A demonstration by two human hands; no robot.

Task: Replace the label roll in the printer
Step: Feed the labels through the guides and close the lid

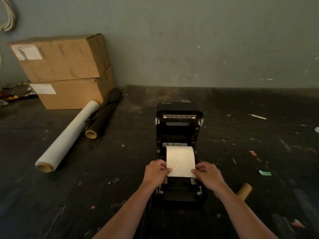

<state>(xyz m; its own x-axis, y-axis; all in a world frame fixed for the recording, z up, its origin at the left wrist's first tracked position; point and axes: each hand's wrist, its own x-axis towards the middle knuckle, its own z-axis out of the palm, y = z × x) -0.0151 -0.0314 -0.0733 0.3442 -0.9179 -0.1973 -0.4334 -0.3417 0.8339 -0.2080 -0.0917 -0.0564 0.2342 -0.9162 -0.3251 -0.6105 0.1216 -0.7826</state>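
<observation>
A black label printer (178, 128) stands on the dark table with its lid swung up and back. A cream label roll (180, 159) sits in its open bay, with a length of paper drawn toward me. My left hand (156, 171) pinches the left edge of that paper near its free end. My right hand (206, 173) pinches the right edge. An empty brown cardboard core (244, 190) lies on the table just right of my right forearm.
Two stacked cardboard boxes (65, 71) stand at the back left against the wall. A long clear film roll (67, 137) and a black roll (103, 114) lie beside them. A white pen (257, 116) and paper scraps (265, 173) are scattered at the right.
</observation>
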